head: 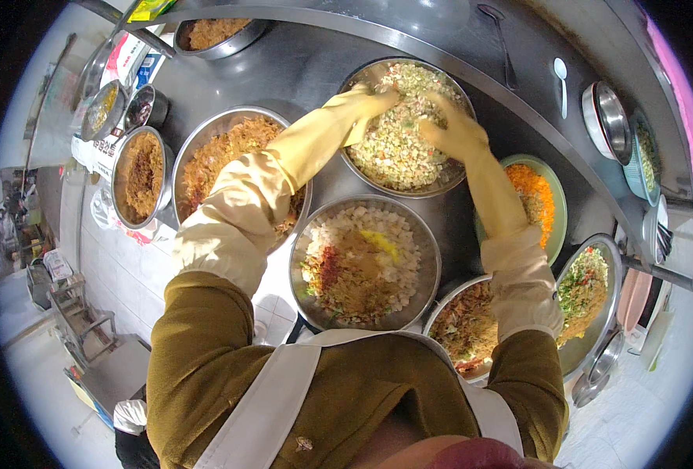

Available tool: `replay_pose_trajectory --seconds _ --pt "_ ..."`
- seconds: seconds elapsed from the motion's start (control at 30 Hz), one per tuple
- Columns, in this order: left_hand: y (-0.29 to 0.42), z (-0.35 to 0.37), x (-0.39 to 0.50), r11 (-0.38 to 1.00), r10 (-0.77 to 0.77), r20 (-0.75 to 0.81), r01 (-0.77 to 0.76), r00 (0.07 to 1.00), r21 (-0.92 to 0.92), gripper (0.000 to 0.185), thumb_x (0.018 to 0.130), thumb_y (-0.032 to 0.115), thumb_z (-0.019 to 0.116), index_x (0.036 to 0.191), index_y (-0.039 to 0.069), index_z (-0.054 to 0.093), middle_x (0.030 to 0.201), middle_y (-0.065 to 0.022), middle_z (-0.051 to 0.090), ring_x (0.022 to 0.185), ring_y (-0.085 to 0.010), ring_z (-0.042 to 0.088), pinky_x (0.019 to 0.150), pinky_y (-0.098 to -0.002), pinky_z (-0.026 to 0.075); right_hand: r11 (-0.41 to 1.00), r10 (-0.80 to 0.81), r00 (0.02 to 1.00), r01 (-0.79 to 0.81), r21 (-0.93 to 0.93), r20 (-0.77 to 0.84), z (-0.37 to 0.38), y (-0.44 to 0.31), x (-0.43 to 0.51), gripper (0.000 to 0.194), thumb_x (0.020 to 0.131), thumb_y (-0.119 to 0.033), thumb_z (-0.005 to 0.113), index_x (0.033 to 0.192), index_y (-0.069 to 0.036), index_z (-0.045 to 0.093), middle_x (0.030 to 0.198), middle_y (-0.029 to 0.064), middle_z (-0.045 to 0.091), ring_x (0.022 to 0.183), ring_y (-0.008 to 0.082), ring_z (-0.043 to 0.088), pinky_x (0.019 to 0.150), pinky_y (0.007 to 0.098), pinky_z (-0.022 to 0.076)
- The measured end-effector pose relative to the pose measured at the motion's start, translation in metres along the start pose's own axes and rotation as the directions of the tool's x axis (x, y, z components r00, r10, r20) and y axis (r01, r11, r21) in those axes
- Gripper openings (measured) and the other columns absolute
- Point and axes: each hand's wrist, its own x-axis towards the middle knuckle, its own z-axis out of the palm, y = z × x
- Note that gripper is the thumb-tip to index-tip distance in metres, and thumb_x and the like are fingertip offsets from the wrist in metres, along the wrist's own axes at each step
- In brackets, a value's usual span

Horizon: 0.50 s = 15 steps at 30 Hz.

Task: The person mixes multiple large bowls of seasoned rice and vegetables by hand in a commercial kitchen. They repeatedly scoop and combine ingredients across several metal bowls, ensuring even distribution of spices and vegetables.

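Observation:
My left hand, in a yellow rubber glove, reaches over the left side of a steel bowl and touches a mix of finely chopped pale green and white vegetables. From the right, my right hand, in the same kind of glove, reaches into that bowl with thumb and fingers apart. Both hands are a little blurred, and whether the left holds any mix is unclear. Closer to my body stands another steel bowl of white diced pieces, topped with brown, red and yellow powders.
Steel bowls of brown shredded mix stand at left. A green bowl with orange bits is under my right forearm; a bowl of mixed vegetables lies beyond. A raised shelf holds a ladle and white spoon.

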Motion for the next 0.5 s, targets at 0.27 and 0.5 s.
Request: replay_pose_trajectory --seconds 0.27,0.5 --pt "-0.061 0.026 0.049 0.617 0.163 0.259 0.106 0.952 -0.78 0.042 0.104 0.045 0.067 0.134 0.015 0.071 0.107 -0.0103 0.071 0.087 -0.0136 0.061 0.08 -0.0278 0.05 0.566 0.334 0.94 -0.259 0.783 0.07 0.074 0.011 0.045 0.091 0.091 -0.058 0.077 0.158 -0.003 0.049 0.156 0.0232 0.056 0.145 0.038 0.052 0.124 0.0441 0.0355" --pt "-0.059 0.015 0.073 0.734 0.672 0.07 -0.651 0.737 -0.195 0.04 0.101 0.021 0.07 0.141 0.016 0.068 0.118 -0.0113 0.075 0.103 -0.0181 0.07 0.092 -0.0288 0.053 0.646 0.134 0.99 -0.057 0.761 -0.04 0.067 0.009 0.021 0.06 0.105 -0.031 0.069 0.154 -0.002 0.052 0.15 0.016 0.062 0.139 0.0279 0.058 0.117 0.04 0.0443"
